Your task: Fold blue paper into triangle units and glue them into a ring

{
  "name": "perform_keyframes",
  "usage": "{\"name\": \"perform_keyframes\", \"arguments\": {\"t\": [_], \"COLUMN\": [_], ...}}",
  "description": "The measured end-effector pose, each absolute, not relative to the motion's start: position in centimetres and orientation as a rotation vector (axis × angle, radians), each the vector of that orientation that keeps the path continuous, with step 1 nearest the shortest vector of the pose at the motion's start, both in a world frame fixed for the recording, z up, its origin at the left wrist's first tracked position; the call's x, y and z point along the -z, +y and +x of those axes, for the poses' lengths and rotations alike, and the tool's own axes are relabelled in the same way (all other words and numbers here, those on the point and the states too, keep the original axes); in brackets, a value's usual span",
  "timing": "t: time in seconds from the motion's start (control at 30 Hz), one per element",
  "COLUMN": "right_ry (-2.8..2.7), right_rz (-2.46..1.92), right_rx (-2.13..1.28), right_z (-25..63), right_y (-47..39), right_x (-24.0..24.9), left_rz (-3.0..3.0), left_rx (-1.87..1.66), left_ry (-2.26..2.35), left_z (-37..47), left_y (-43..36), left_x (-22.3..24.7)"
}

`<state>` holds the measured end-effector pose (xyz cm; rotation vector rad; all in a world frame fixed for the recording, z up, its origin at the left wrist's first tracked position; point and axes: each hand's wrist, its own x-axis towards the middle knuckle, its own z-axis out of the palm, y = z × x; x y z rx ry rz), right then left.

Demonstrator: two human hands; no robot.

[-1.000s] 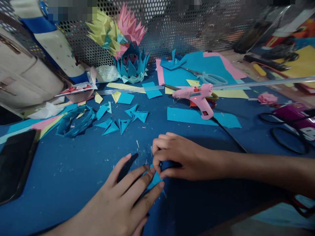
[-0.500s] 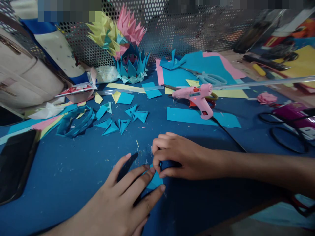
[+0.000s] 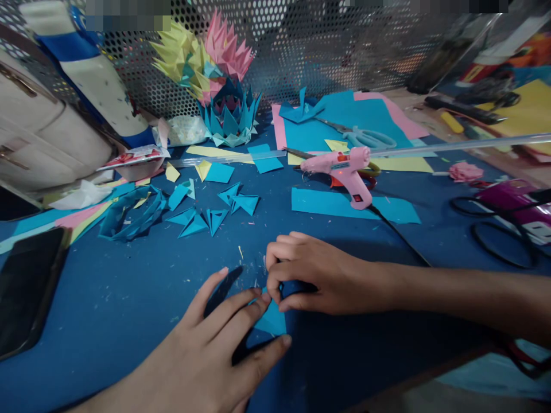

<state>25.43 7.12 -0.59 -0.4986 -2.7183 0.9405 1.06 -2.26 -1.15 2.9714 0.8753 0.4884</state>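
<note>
A small blue piece of folded paper point(image 3: 272, 319) lies flat on the blue tabletop between my hands, partly covered by fingers. My left hand point(image 3: 228, 335) is open, fingers spread, with some fingertips pressing the paper's left side and the lowest digit just below it. Curled at the paper's upper right edge is my right hand point(image 3: 301, 272), its thumb and fingertips closed on that edge. Beyond the hands lie several folded blue paper triangles point(image 3: 193, 222) and a blue paper ring point(image 3: 131, 221). A pink hot glue gun point(image 3: 344, 169) rests beside a blue paper strip point(image 3: 355, 205).
Pale blue scissors point(image 3: 370, 137) lie on coloured sheets at the back. Pointed paper flowers point(image 3: 228, 46) stand against a perforated metal panel. A dark phone point(image 3: 32, 287) is at the left; the glue gun's black cord point(image 3: 402, 235) runs toward my right forearm.
The lowest digit of my left hand has shifted slightly down, so more of the folded paper shows. My right hand stays where it was.
</note>
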Motion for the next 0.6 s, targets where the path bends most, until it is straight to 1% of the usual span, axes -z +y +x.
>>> {"name": "perform_keyframes", "arguments": {"t": [0.6], "right_ry": [-2.729], "right_rz": [-0.522], "right_rx": [-0.956], "right_z": [25.4], "right_y": [7.1], "right_x": [0.2], "left_rz": [3.027], "left_rx": [-0.274], "left_ry": [0.823], "left_z": [0.9], "left_y": [-1.7], "left_x": [-0.2]}}
